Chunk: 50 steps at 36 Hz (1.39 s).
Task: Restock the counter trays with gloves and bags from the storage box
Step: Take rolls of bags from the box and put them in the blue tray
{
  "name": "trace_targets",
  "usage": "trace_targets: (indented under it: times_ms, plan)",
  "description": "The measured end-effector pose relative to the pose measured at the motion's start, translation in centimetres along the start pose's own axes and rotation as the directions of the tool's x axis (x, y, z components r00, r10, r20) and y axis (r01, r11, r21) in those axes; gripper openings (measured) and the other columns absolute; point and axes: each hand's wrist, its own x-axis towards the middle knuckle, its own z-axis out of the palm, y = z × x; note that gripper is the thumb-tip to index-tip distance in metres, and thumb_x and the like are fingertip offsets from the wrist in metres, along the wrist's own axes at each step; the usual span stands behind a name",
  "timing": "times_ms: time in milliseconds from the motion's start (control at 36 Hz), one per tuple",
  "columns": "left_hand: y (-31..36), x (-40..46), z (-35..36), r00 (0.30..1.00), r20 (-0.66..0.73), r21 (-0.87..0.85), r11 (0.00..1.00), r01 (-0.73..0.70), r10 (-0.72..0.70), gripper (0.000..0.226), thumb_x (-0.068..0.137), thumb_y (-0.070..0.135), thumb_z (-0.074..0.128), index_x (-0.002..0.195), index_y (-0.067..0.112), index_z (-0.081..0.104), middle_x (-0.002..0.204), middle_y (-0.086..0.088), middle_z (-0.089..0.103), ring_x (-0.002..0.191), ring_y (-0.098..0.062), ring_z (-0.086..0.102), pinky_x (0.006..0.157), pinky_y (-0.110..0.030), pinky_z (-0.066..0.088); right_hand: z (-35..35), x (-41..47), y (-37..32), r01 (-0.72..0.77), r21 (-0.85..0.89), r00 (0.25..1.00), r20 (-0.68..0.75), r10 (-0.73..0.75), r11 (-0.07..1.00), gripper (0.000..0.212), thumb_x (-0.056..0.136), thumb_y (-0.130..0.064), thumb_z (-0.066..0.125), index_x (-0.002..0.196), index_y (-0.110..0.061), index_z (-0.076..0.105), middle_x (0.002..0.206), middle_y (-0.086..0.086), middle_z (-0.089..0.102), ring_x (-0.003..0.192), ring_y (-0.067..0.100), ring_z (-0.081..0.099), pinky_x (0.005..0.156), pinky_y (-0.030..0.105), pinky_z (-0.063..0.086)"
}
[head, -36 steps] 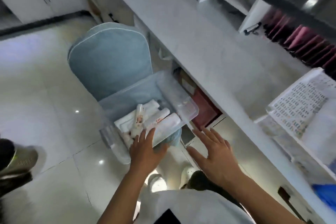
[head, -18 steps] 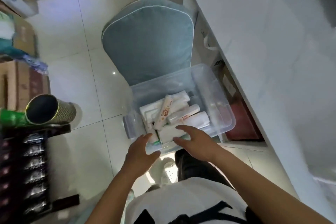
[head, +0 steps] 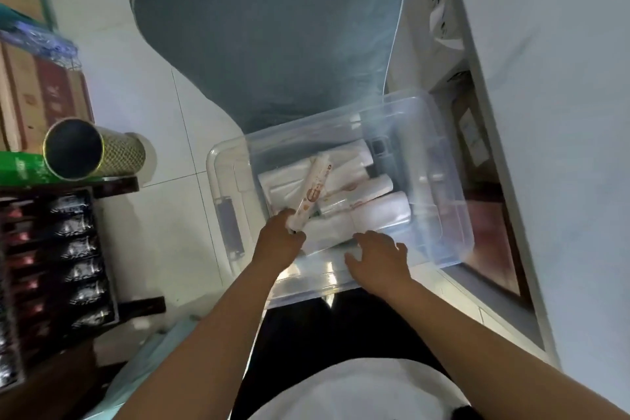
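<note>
A clear plastic storage box (head: 446, 160) sits on a grey-blue cushioned chair (head: 272, 27) beside the white counter (head: 559, 112). Inside lie several white rolls of bags (head: 361, 194). One slim roll with orange print (head: 312, 193) slants upward, and my left hand (head: 278, 244) grips its lower end. My right hand (head: 378, 257) hovers over the box's near edge with its fingers spread and relaxed, touching a roll or just above it. No counter tray is in view.
The box's lid (head: 225, 201) leans against its left side. To the left stand a gold-mesh cylinder (head: 92, 148) lying on a dark rack of packets (head: 58, 259) and cardboard boxes (head: 37, 95). A shelf opening under the counter holds dark red items (head: 491, 235).
The view has dropped from the counter onto the box. My left hand has taken hold of the slim printed roll and tipped it up. My right hand came in over the box's front.
</note>
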Motion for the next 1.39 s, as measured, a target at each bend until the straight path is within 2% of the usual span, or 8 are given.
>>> trace_targets:
  times_ms: [83,278,528,694,861,1083,1250,1389]
  plan:
    - [-1.1,2.1,1.3,1.000,-0.007,0.030,0.999,0.010,-0.010,0.052,0.087,0.013,0.064,0.137,0.015,0.051,0.128,-0.009,0.061,0.092,-0.013,0.052,0.059,-0.007,0.034,1.7,0.4,1.1,0.010,-0.138,0.999,-0.037,-0.015,0.990,0.056,0.095,-0.052,0.036,0.144,-0.026,0.040,0.153,0.000,0.038,0.143,0.024,0.027,0.114,0.053,0.015]
    - [-1.3,8.3,4.4,0.997,-0.062,0.088,0.996,-0.031,0.037,0.060,0.084,0.019,0.073,0.138,0.010,0.049,0.129,-0.013,0.062,0.110,-0.030,0.063,0.090,-0.041,0.055,4.0,1.4,3.8,-0.014,-0.271,0.991,-0.133,-0.023,0.962,0.061,0.095,-0.059,0.025,0.141,-0.026,0.048,0.148,0.004,0.048,0.141,0.027,0.036,0.115,0.057,0.011]
    - [-0.8,13.6,6.4,0.987,-0.145,0.202,0.979,-0.038,0.068,0.046,0.081,0.018,0.072,0.121,0.006,0.052,0.114,-0.017,0.061,0.104,-0.034,0.062,0.081,-0.045,0.057,4.9,2.5,4.3,-0.039,-0.280,0.981,-0.192,-0.016,0.959,0.053,0.092,-0.054,0.033,0.128,-0.025,0.059,0.134,0.001,0.061,0.121,0.026,0.056,0.105,0.049,0.034]
    - [-1.0,14.1,6.1,0.988,-0.130,0.203,0.978,-0.050,0.078,0.047,0.081,0.017,0.073,0.123,0.005,0.053,0.116,-0.018,0.059,0.106,-0.035,0.060,0.084,-0.046,0.056,4.5,3.4,4.4,-0.037,-0.189,0.988,-0.154,0.008,0.981,0.053,0.091,-0.056,0.039,0.135,-0.029,0.050,0.145,-0.001,0.050,0.133,0.023,0.045,0.111,0.047,0.025]
    - [-1.8,11.7,4.9,0.982,-0.165,0.044,0.995,-0.089,0.095,0.048,0.083,0.023,0.075,0.123,0.008,0.056,0.119,-0.014,0.064,0.107,-0.031,0.064,0.085,-0.042,0.058,2.0,7.6,3.6,-0.026,-0.150,0.993,-0.121,0.007,0.988,0.056,0.092,-0.043,0.053,0.144,-0.026,0.039,0.152,0.004,0.039,0.138,0.027,0.035,0.112,0.046,0.023]
    - [-3.3,7.7,4.1,0.986,-0.166,-0.293,0.956,-0.031,-0.019,0.048,0.082,0.018,0.076,0.126,0.016,0.058,0.122,-0.005,0.065,0.106,-0.023,0.063,0.077,-0.020,0.049,1.1,16.0,1.7,0.157,-0.489,0.983,-0.004,-0.182,0.858,0.067,0.090,-0.016,0.056,0.150,-0.022,0.027,0.155,0.005,0.031,0.142,0.027,0.027,0.115,0.050,0.017]
    - [-4.4,5.9,4.4,0.986,-0.126,-0.493,0.869,0.032,-0.108,0.049,0.083,0.015,0.076,0.128,0.017,0.057,0.120,-0.003,0.066,0.103,-0.020,0.064,0.090,-0.041,0.055,2.5,19.1,0.9,0.186,-0.647,0.972,0.014,-0.233,0.739,0.066,0.084,-0.004,0.061,0.143,-0.018,0.035,0.148,0.010,0.042,0.135,0.032,0.039,0.113,0.061,0.021]
    - [-4.8,4.8,3.9,0.984,-0.124,-0.551,0.834,0.038,-0.126,0.050,0.082,0.017,0.077,0.128,0.021,0.058,0.116,0.002,0.067,0.100,-0.015,0.064,0.084,-0.034,0.053,2.6,18.2,1.1,0.140,-0.644,0.975,-0.045,-0.219,0.752,0.060,0.085,-0.004,0.057,0.141,-0.020,0.039,0.141,0.008,0.049,0.129,0.032,0.046,0.111,0.061,0.022]
